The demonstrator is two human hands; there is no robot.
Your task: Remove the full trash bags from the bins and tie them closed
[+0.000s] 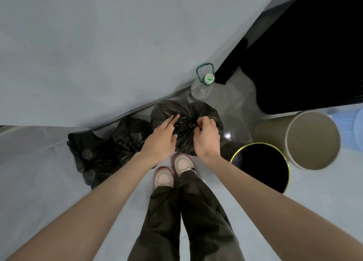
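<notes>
Both arms outstretched; left hand (162, 136) flat on trash bag (167, 111), right hand (206, 135) pinching its knot (185, 123).

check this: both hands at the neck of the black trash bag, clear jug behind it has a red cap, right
The cap is wrong: the head view shows a green cap on the clear jug, not red. The left hand and right hand are at the black trash bag's neck.

Left hand (161, 138) flat; right hand (206, 136) seemingly pinching.
</notes>
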